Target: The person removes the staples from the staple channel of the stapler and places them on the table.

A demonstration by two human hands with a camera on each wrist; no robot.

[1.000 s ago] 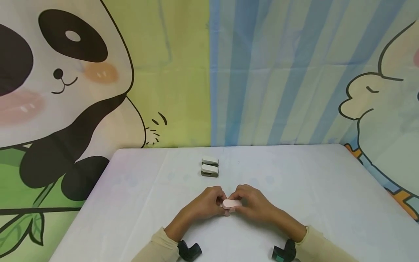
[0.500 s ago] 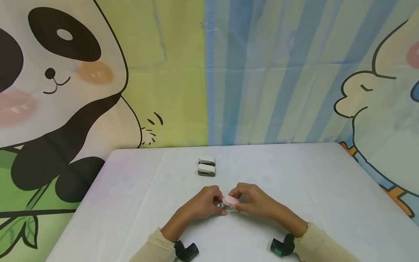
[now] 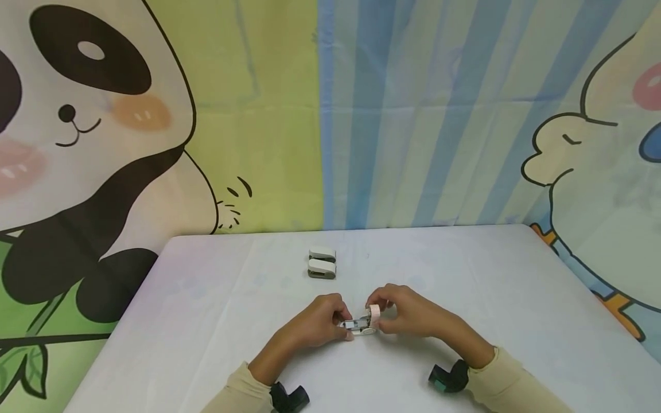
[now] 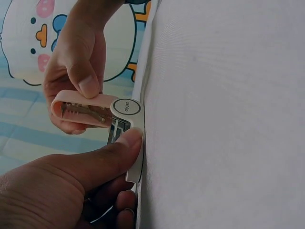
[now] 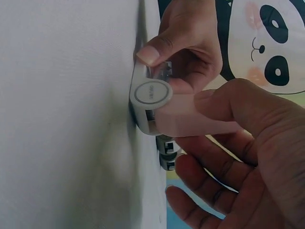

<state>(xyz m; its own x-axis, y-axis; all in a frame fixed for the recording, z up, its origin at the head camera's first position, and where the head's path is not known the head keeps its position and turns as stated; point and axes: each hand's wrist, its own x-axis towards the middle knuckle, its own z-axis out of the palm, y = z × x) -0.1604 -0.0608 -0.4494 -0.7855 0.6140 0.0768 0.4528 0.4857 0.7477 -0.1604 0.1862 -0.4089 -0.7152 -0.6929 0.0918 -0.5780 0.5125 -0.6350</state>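
Note:
Between my hands is a small pink-and-white stapler (image 3: 373, 316), its pink top (image 4: 78, 101) swung up about upright from the white base (image 4: 135, 164). My left hand (image 3: 316, 321) pinches the base near the tabletop, thumb along its side in the left wrist view. With thumb and fingers my right hand (image 3: 405, 311) holds the raised top. A spring and the inner workings show inside the pink top, and a metal magazine (image 3: 355, 324) lies exposed along the base. The round hinge disc (image 5: 151, 92) faces the right wrist camera.
Two small white-and-grey staplers (image 3: 322, 263) stand close together farther back on the white-covered table (image 3: 248, 287). A printed cloth (image 3: 268, 115) with cartoon animals hangs behind the table's back edge. Each wrist carries a black camera mount (image 3: 449, 377).
The stapler's pink top has swung up and over to the right, from lying flat to upright, uncovering the magazine. My right hand moved with it; the left stayed on the base.

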